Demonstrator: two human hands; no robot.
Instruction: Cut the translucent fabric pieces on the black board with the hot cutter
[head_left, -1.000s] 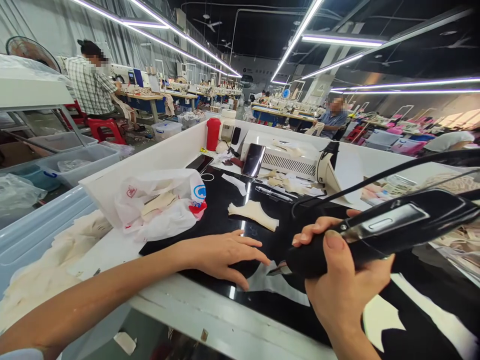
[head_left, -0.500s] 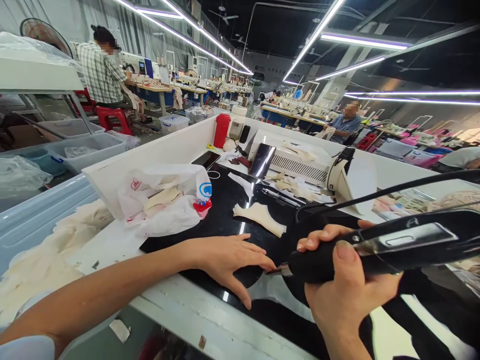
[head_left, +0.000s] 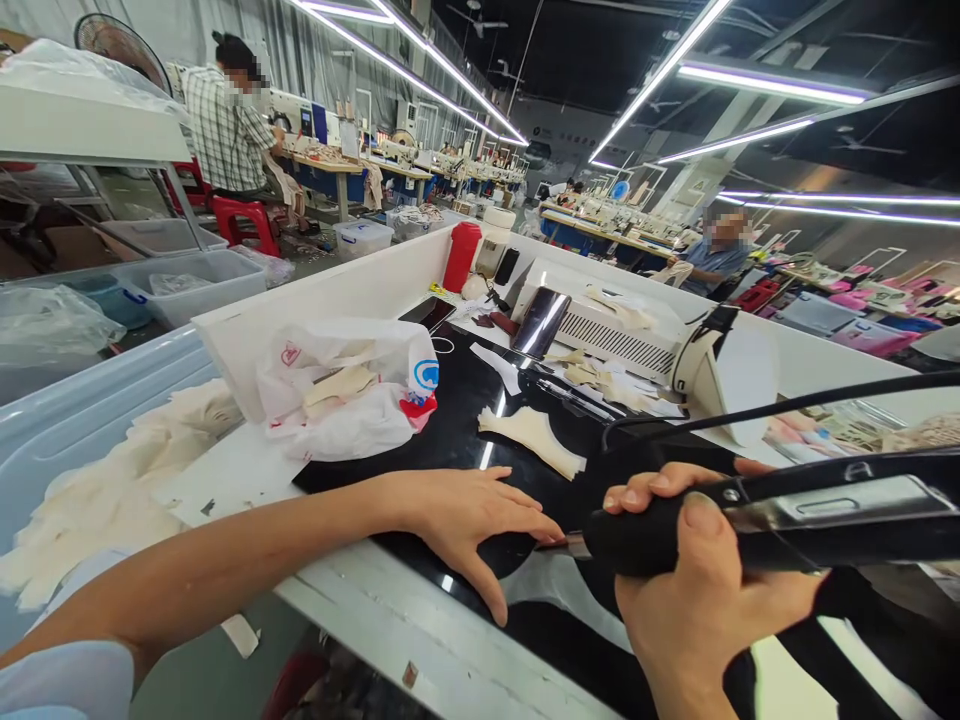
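Note:
My left hand (head_left: 472,520) lies flat with fingers spread on a piece of black fabric (head_left: 491,555) on the glossy black work mat (head_left: 450,430). My right hand (head_left: 694,590) is wrapped round the handle of a black corded electric cutter (head_left: 757,525). The cutter's metal tip (head_left: 559,546) touches the fabric just beyond my left fingertips. A pale translucent piece (head_left: 559,590) lies under the tip. A stack of cream fabric pieces (head_left: 534,437) rests farther back on the mat.
A white plastic bag (head_left: 345,395) with cream pieces sits at left, beside a bin of cream fabric (head_left: 105,490). A red bottle (head_left: 461,257), phones (head_left: 541,322), a white machine (head_left: 615,335) and a lamp (head_left: 705,355) stand behind. Other people sit at distant sewing tables.
The view has shifted a little, so everything sits slightly right and lower. The cutter now lies flatter in my right hand. My left hand stays flat on the fabric.

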